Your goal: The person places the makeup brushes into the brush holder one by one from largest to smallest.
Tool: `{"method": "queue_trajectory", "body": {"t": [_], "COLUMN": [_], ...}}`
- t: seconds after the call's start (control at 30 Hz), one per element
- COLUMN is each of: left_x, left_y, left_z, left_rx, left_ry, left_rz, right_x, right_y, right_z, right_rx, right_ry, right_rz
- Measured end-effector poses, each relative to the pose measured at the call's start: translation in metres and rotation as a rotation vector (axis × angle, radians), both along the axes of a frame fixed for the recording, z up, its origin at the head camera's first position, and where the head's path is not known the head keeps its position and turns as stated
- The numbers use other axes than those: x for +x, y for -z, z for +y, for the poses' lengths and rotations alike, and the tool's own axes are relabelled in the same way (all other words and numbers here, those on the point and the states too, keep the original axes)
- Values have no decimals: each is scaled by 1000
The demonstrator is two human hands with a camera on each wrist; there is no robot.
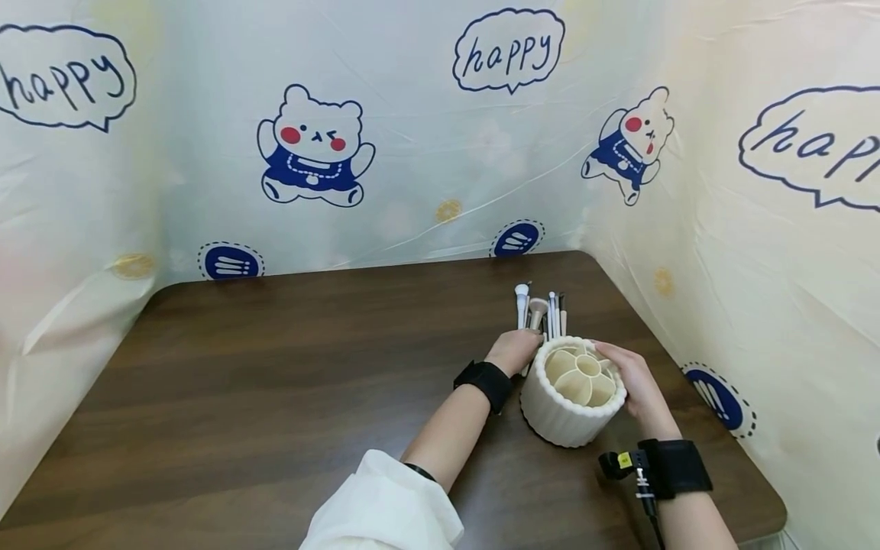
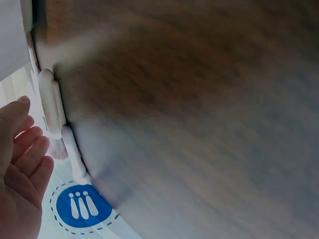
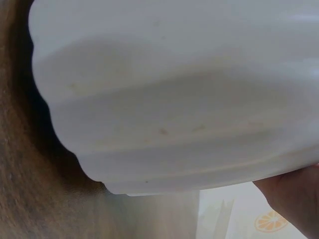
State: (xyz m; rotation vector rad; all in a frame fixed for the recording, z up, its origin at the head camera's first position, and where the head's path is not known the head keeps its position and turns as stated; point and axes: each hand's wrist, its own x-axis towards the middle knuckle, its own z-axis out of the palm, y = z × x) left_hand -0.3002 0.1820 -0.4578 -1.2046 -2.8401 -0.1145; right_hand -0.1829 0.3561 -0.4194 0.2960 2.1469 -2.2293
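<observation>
A cream brush holder (image 1: 574, 416) with a scalloped rim and petal-shaped compartments stands on the right part of the table. My right hand (image 1: 639, 382) holds it from the right, with fingers along the rim; in the right wrist view the fluted wall (image 3: 174, 109) covers most of the fingers. Several makeup brushes (image 1: 538, 312) lie just behind the holder, heads pointing away. My left hand (image 1: 516, 351) is beside them, at the holder's left side. In the left wrist view, its fingers are loosely bent near the pale brushes (image 2: 75, 154), with nothing visible in the palm.
The brown wooden table (image 1: 275, 412) has rounded corners. A patterned curtain (image 1: 412, 153) with bears and lettering hangs round its back and sides. Both wrists wear black bands; a small camera (image 1: 622, 462) and cable sit on the right one.
</observation>
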Motion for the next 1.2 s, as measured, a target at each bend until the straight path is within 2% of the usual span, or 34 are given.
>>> {"method": "queue_trajectory", "body": {"t": [0.23, 0.57, 0.9, 1.0, 1.2], "left_x": [-1, -1, 0, 0, 0], "left_y": [3, 2, 0, 0, -1], "left_z": [-1, -9, -17, -18, -11], "left_rx": [-90, -77, 3, 33, 148], "left_ry": [8, 22, 48, 25, -98], "left_rz": [53, 98, 48, 30, 40], "right_x": [-1, 0, 0, 0, 0], "right_y": [-7, -8, -5, -5, -5], "right_z": [-4, -4, -3, -4, -1], "right_rx": [7, 17, 18, 9, 30], "right_ry": [23, 20, 18, 19, 23], "right_rz": [-53, -42, -45, -47, -45]}}
